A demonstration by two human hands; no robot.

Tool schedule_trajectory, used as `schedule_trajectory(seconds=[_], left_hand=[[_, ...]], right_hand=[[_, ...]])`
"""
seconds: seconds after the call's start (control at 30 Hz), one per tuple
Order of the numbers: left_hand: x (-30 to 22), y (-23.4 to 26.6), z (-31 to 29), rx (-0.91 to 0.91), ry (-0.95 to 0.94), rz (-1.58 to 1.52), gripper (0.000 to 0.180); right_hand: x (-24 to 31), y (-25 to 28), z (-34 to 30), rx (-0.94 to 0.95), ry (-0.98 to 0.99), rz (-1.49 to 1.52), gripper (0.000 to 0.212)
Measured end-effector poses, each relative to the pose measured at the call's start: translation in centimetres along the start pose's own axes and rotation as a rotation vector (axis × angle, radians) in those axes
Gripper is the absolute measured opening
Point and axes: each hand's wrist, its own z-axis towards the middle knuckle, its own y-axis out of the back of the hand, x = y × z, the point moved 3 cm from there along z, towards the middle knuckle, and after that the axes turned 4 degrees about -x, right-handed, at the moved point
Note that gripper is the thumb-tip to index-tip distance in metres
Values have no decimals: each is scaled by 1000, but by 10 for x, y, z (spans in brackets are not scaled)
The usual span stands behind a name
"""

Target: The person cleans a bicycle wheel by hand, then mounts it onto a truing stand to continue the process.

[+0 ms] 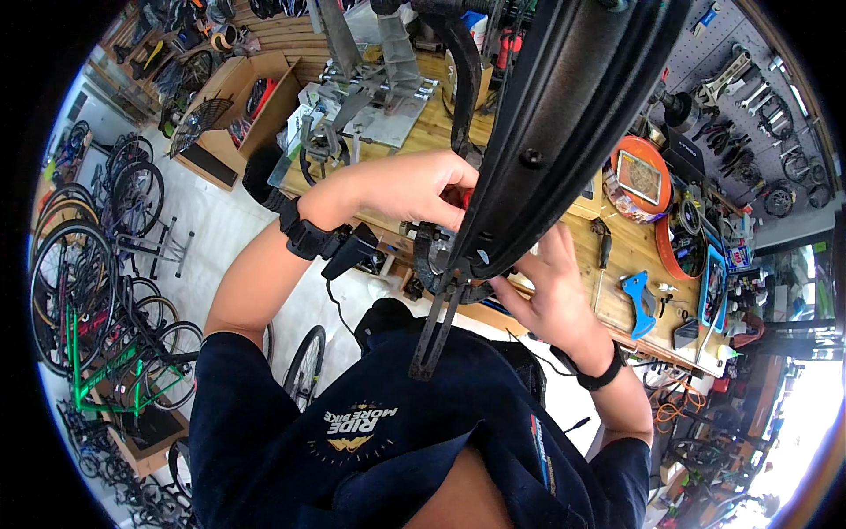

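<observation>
A black bicycle wheel rim [551, 132] without a tyre stands upright before me, a hole in its channel. Below its lower end sits a slotted metal bar [434, 331], with a dark round metal part [430, 254] beside it. On the rim's left side, my left hand [410, 189] is closed, thumb and fingers pinched around a small red thing [462, 196] mostly hidden behind the rim. My right hand [551, 286] is at the rim's right side, thumb and fingers apart. Its fingertips are partly covered by the rim, so contact is unclear.
On the wooden bench [617, 304] lie a blue tool [640, 304], a black-handled screwdriver [602, 240] and orange round tubs [639, 176]. A metal stand [383, 84] is at the back. Tools hang on the pegboard [749, 53]. Bicycles [97, 291] crowd the left floor near a cardboard box [233, 115].
</observation>
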Motion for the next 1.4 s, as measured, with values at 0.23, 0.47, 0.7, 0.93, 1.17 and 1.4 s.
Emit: schedule_trajectory(seconds=[0.23, 0.47, 0.7, 0.93, 1.17, 1.4], left_hand=[[-5, -1, -2, 37, 44, -83, 27], [0, -1, -1, 25, -5, -129, 26], [-15, 2, -7, 20, -1, -211, 20], [-57, 11, -19, -61, -41, -407, 22], [-65, 16, -22, -114, -65, -419, 25], [-48, 5, -20, -74, 8, -388, 19]], right_hand=[[8, -5, -2, 54, 14, -7, 43], [9, -4, 1, 23, -7, -3, 42], [4, -13, -3, 46, -49, -76, 42], [13, -6, 1, -28, -40, -78, 39], [10, -15, -1, -31, -50, -150, 32], [-3, -1, -4, -196, -62, 78, 22]])
